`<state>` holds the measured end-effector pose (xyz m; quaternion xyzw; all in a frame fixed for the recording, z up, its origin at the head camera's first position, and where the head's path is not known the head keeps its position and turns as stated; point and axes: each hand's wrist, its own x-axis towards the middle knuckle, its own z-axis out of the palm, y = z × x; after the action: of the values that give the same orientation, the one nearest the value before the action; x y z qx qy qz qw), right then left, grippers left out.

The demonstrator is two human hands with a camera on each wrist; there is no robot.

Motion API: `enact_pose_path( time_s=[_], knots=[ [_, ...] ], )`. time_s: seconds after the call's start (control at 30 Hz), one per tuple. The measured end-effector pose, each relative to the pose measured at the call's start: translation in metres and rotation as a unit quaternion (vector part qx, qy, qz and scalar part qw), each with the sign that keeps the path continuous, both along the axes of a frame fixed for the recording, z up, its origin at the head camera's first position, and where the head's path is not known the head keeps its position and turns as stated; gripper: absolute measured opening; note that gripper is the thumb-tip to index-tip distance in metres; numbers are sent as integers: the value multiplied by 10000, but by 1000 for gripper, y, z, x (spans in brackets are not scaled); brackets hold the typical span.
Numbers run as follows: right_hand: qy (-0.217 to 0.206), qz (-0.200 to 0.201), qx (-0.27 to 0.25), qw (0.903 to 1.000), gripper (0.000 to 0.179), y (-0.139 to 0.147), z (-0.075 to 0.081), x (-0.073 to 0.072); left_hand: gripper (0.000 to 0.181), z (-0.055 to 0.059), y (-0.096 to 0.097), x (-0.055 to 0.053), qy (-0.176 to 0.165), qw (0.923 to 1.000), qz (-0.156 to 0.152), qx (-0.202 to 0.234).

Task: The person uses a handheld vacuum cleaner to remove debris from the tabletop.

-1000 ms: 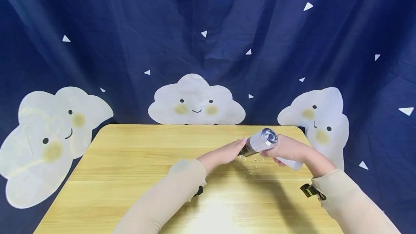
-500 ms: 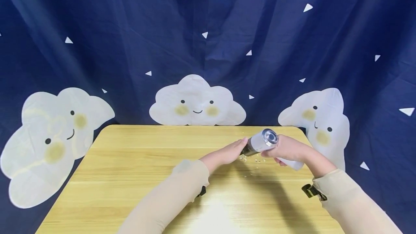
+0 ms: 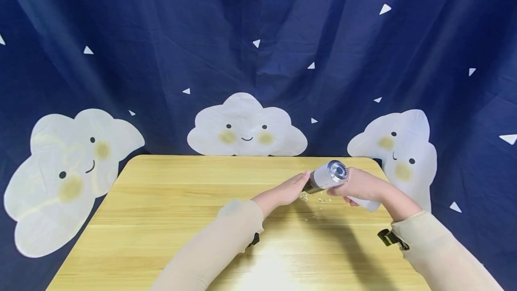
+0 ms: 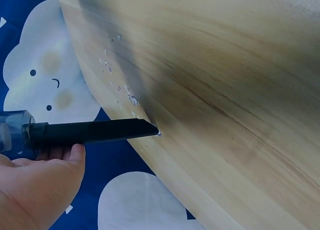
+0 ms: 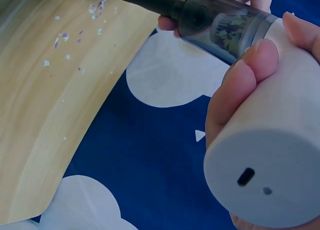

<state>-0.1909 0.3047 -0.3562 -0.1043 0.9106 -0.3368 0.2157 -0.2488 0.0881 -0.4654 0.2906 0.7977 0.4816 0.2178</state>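
Note:
A white handheld vacuum cleaner (image 3: 323, 177) with a silver vent end slants over the right part of the table. My right hand (image 3: 363, 184) grips its white handle; in the right wrist view the fingers (image 5: 240, 85) curl round the body. At the front end, my left hand (image 3: 288, 190) holds the vacuum by the base of its black nozzle (image 4: 95, 132). The slanted nozzle tip is right at the tabletop, beside small white and purple scraps (image 5: 64, 36). Inside the see-through dust cup (image 5: 200, 20) more scraps show.
The wooden table (image 3: 161, 219) has a rounded far edge close behind the nozzle. A dark blue curtain (image 3: 258, 21) with white clouds and triangles hangs behind it. Each sleeve bears a black strap fitting (image 3: 392, 239) near the wrist.
The head view has shifted slightly, so everything sits a little farther right in it. Both hands keep about the same hold and place on the vacuum.

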Motion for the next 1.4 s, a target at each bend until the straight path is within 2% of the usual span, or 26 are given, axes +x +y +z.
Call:
enact_pose_path(
  time_s=[0.17, 0.33, 0.67, 1.2, 1.4],
  knots=[
    [106, 43, 75, 9999, 32, -1, 1, -1, 78, 3, 0, 2, 99, 9999, 75, 58],
    [202, 92, 83, 9997, 31, -2, 1, -2, 77, 2, -1, 1, 137, 9997, 177, 113],
    [300, 25, 105, 9995, 30, -8, -5, -9, 72, -7, -5, -9, -191, 9978, 564, 283],
    [459, -267, 245, 9983, 26, -17, -9, -19, 71, -12, -9, -18, -547, 9915, 964, 686],
    [535, -335, 335, 9974, 27, -21, -11, -21, 71, -12, -9, -20, -357, 9918, 1069, 599]
  ],
)
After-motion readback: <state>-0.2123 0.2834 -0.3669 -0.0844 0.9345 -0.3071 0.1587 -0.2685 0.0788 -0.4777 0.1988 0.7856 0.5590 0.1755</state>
